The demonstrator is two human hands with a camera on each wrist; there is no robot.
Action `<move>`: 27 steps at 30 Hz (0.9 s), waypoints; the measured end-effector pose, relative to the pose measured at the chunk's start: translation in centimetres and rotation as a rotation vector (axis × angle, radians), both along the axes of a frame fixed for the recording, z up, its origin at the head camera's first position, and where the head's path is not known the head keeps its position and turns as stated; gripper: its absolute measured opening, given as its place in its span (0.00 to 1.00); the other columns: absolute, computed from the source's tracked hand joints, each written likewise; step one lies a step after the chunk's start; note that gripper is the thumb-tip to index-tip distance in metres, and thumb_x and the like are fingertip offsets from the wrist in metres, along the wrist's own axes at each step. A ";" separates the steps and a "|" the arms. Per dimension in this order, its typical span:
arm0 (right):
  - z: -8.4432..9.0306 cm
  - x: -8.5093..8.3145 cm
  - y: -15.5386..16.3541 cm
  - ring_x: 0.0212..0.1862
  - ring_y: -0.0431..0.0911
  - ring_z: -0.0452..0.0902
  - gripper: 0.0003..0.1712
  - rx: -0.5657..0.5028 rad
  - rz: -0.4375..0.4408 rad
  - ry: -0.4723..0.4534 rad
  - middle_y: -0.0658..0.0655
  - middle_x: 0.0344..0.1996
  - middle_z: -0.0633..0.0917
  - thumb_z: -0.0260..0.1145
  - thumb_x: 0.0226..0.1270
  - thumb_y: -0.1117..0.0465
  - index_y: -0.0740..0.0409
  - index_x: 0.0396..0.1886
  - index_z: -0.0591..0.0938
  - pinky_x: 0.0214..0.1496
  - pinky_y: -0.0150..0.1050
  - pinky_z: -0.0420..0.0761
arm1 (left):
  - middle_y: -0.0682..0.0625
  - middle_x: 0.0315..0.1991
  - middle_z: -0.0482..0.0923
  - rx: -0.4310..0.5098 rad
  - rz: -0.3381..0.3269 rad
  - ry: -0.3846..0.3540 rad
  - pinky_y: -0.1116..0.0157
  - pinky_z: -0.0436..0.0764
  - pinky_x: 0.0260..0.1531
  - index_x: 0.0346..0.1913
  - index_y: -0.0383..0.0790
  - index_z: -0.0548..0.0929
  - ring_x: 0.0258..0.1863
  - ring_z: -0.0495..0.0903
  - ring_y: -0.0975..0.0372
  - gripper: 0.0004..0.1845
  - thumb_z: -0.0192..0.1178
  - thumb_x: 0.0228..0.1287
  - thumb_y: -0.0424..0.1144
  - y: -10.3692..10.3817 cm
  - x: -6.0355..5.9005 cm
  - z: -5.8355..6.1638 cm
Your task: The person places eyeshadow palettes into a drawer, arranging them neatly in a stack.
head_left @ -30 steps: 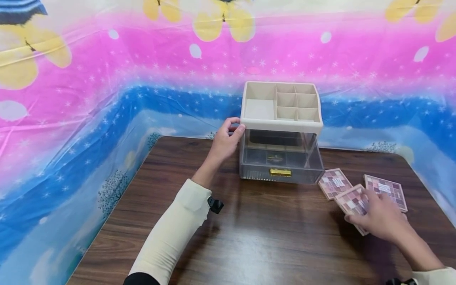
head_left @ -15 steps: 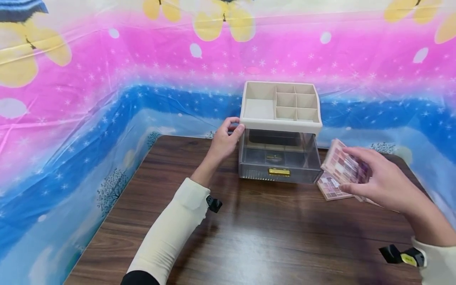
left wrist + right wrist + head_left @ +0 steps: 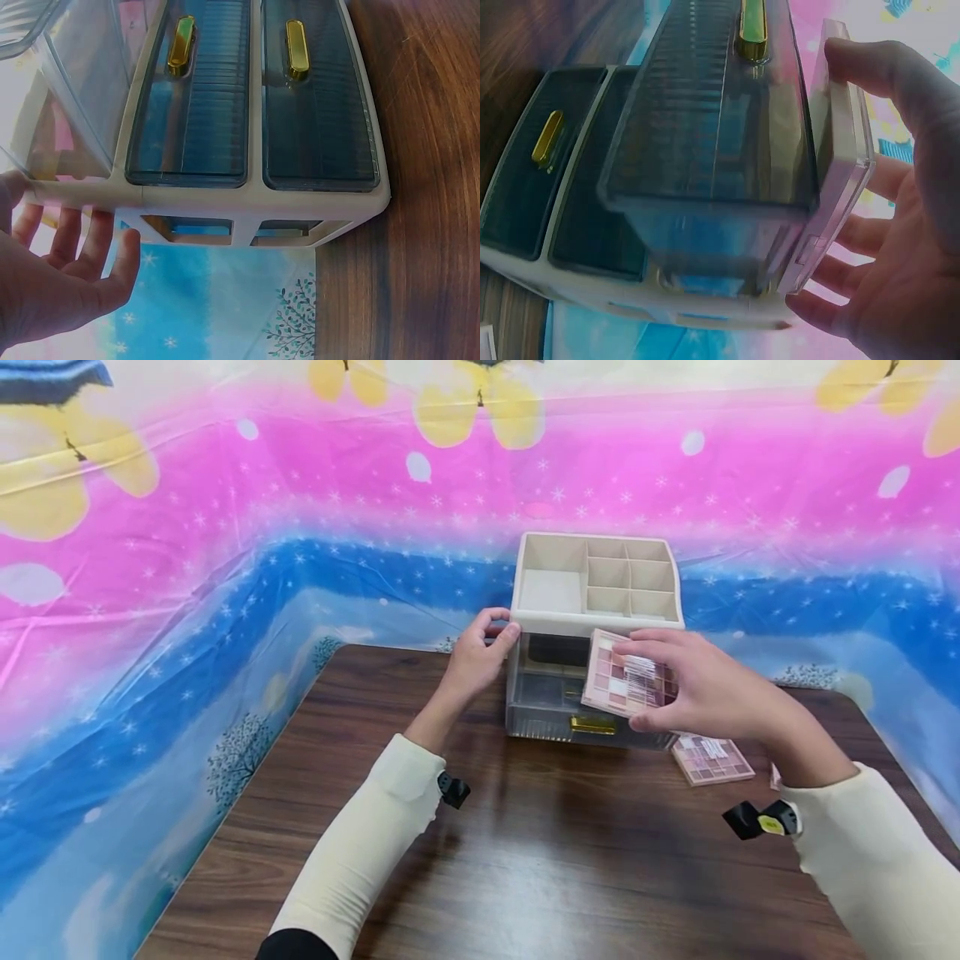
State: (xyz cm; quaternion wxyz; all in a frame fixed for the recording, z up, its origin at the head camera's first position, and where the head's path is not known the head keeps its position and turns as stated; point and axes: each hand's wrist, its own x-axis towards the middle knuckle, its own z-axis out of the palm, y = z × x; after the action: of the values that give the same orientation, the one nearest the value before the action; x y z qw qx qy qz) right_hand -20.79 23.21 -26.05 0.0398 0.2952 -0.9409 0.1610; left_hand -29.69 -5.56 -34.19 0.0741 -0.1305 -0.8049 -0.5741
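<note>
A cream cosmetic organizer [image 3: 596, 622] stands at the back of the table, its smoky clear top drawer [image 3: 536, 720] pulled out. My left hand [image 3: 480, 652] grips the organizer's upper left edge, thumb in front; the left wrist view shows the fingers [image 3: 96, 244] bent at the cream frame. Between thumb and fingers, my right hand [image 3: 705, 685] holds an eyeshadow palette [image 3: 617, 681], tilted over the right part of the open drawer. In the right wrist view the palette [image 3: 838, 180] is edge-on, right at the drawer's opening. It hides part of the drawer's inside in the head view.
Another eyeshadow palette [image 3: 712, 762] lies on the wooden table [image 3: 510, 843] at the drawer's right. A further palette's edge [image 3: 775, 777] peeks out behind my right wrist. Two shut drawers with gold handles [image 3: 298, 49] sit lower in the organizer. A printed cloth [image 3: 360, 560] hangs behind.
My right hand has picked the palette up off the table and carried it up and left to over the open drawer. The left hand has stayed on the organizer's edge.
</note>
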 end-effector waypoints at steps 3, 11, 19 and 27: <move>0.1 -0.5 -0.5 0.74 0.63 0.63 0.48 0.014 0.034 -0.003 0.62 0.74 0.71 0.80 0.53 0.48 0.52 0.73 0.73 0.70 0.68 0.66 | 0.42 0.61 0.78 -0.006 -0.004 0.001 0.48 0.81 0.58 0.64 0.48 0.75 0.60 0.78 0.51 0.19 0.55 0.77 0.52 0.1 -0.1 -0.1; -0.2 -1.5 -0.6 0.74 0.65 0.63 0.43 0.019 0.100 -0.042 0.64 0.73 0.71 0.80 0.54 0.48 0.53 0.70 0.76 0.72 0.69 0.64 | 0.41 0.61 0.78 0.005 -0.007 -0.006 0.47 0.80 0.59 0.64 0.47 0.75 0.61 0.78 0.50 0.19 0.55 0.78 0.51 0.0 0.0 0.0; -0.5 -1.4 -0.1 0.73 0.64 0.64 0.35 -0.020 0.094 -0.059 0.62 0.70 0.74 0.77 0.61 0.53 0.55 0.67 0.78 0.72 0.68 0.63 | 0.41 0.59 0.80 0.013 -0.005 -0.008 0.49 0.80 0.58 0.63 0.47 0.76 0.60 0.79 0.49 0.19 0.56 0.77 0.51 0.0 0.0 0.0; -0.5 -0.6 1.3 0.71 0.61 0.68 0.24 -0.153 -0.077 -0.003 0.58 0.67 0.78 0.72 0.68 0.54 0.50 0.63 0.81 0.68 0.69 0.66 | 0.41 0.59 0.80 0.011 -0.001 -0.005 0.49 0.80 0.58 0.63 0.48 0.76 0.59 0.79 0.50 0.19 0.56 0.77 0.50 0.0 -0.1 0.0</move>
State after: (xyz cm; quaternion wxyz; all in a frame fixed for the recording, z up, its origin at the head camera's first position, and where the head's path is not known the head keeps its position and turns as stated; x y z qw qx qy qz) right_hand -21.41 24.48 -26.58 0.0670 0.2548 -0.9365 0.2313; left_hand -29.78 -5.57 -34.19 0.0725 -0.1293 -0.8019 -0.5788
